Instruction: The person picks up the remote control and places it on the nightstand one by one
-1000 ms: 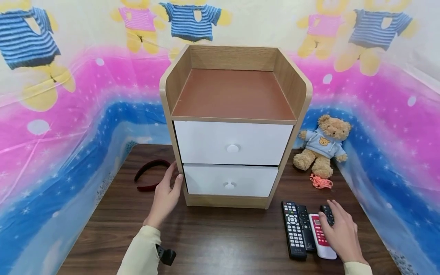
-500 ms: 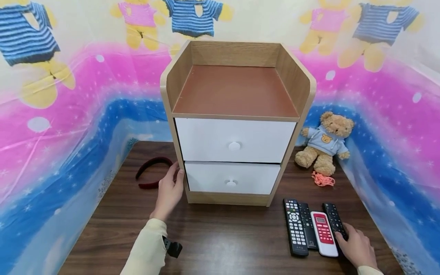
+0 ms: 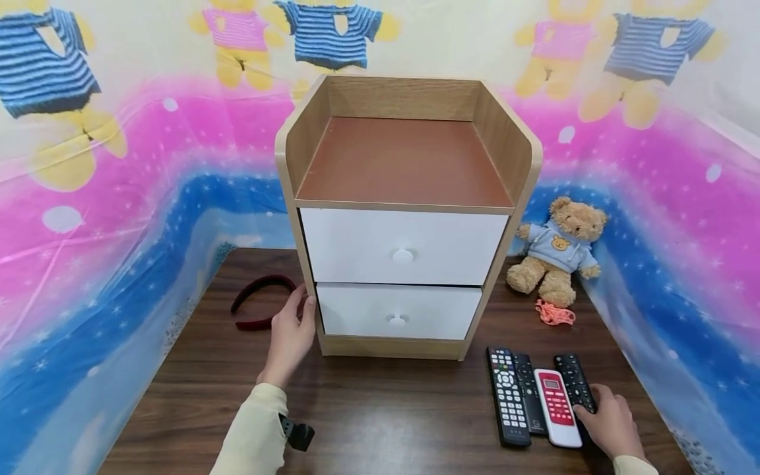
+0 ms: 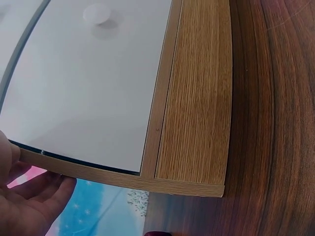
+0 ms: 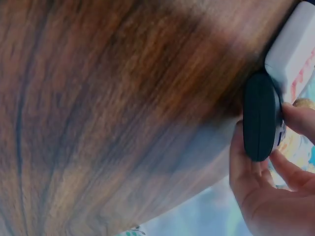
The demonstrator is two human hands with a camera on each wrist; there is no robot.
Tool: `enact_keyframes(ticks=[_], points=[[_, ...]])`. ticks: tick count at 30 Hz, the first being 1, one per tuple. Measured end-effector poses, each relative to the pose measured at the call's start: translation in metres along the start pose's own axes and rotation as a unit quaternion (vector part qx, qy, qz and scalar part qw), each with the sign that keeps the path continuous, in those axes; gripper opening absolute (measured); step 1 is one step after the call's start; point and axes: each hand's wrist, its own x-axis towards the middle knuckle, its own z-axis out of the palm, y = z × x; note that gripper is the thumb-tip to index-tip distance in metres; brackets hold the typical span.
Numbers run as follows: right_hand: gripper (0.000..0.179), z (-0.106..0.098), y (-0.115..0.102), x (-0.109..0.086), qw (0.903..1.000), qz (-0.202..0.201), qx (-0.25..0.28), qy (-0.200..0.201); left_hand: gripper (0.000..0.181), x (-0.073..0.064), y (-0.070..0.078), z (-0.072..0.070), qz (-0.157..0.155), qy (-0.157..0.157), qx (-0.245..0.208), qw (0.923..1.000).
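Note:
A wooden cabinet (image 3: pixel 404 346) with two white drawers, both pushed in, stands mid-table. My left hand (image 3: pixel 291 336) touches its left side panel low down, thumb by the front edge and fingers along the outer face in the left wrist view. At the right, my right hand (image 3: pixel 613 423) grips the lower end of a black remote control (image 3: pixel 574 379), with the thumb on the button side. Just left of it lies a white remote control with a red face (image 3: pixel 558 409), then two more black remotes, a slim one (image 3: pixel 530 396) and a larger one (image 3: pixel 508 399).
Behind the remotes a teddy bear in a blue hoodie (image 3: pixel 558 247) sits against the backdrop, with a coral-coloured tangle of cord (image 3: pixel 555 313) at its feet. A dark red headband (image 3: pixel 255 324) lies left of the cabinet. Printed cloth (image 3: pixel 142 264) encloses the dark wooden table (image 3: pixel 380 409).
My right hand has drawn back from over the white and rightmost black remotes to the black one's near end, which it now grips. My left hand has stayed at the cabinet's side.

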Motion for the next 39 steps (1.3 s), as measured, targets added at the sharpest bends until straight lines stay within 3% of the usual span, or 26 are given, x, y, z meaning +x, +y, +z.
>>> enact_keyframes(ticks=[5, 12, 17, 23, 28, 33, 39], points=[[0.058, -0.004, -0.002, -0.003, 0.9996, -0.029, 0.006, 0.004, 0.047, -0.001, -0.002, 0.000, -0.001, -0.002, -0.003, 1.0000], [0.053, -0.012, -0.001, -0.004, 0.9987, -0.033, 0.015, -0.034, 0.046, -0.001, -0.002, -0.001, -0.005, -0.001, -0.002, 1.0000], [0.053, -0.023, -0.004, -0.007, 0.9978, -0.062, 0.024, -0.003, 0.045, -0.001, -0.002, -0.001, -0.004, 0.001, -0.003, 1.0000], [0.052, -0.038, -0.025, -0.015, 0.9941, -0.080, 0.053, 0.050, 0.045, -0.001, -0.002, -0.001, -0.006, 0.001, -0.004, 1.0000], [0.053, -0.055, -0.049, -0.027, 0.9888, -0.113, 0.081, 0.054, 0.045, -0.002, -0.002, -0.002, -0.009, 0.004, -0.004, 0.9999], [0.053, -0.072, -0.077, -0.051, 0.9755, -0.173, 0.106, 0.087, 0.045, -0.003, -0.002, -0.002, -0.012, 0.009, -0.005, 0.9999], [0.047, -0.094, -0.115, -0.085, 0.9407, -0.262, 0.134, 0.169, 0.043, -0.002, 0.000, -0.001, -0.013, 0.007, -0.013, 0.9998]])
